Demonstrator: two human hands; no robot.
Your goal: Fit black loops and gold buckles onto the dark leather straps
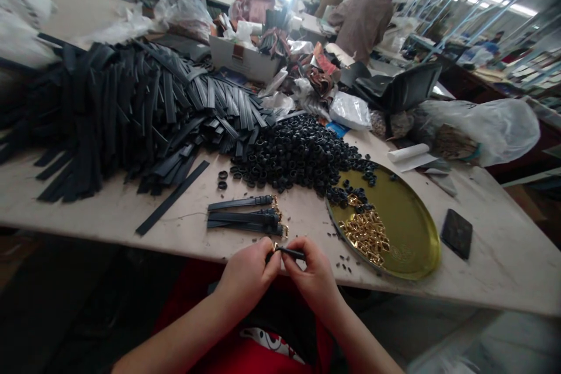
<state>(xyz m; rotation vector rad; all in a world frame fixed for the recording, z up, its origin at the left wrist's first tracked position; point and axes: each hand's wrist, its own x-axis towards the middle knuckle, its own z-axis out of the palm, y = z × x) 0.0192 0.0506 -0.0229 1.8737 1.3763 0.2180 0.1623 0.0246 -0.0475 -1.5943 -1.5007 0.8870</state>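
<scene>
Close together at the table's front edge, my left hand [249,269] and my right hand [313,272] both hold a short black strap [293,253]. A gold buckle [275,248] shows at the left fingertips. The fingers of both hands are pinched closed on the strap. Just beyond them lie several black straps with gold buckles [245,219], side by side. Small black loops [298,152] form a heap behind. To the right, a round gold tray [412,228] holds a pile of gold buckles [366,232] and some black loops.
A large pile of black strips [131,105] covers the left of the table, with one loose strip [173,197] in front. A dark phone [457,234] lies at right. Plastic bags and a box [245,61] stand behind. A person [362,23] is farther back.
</scene>
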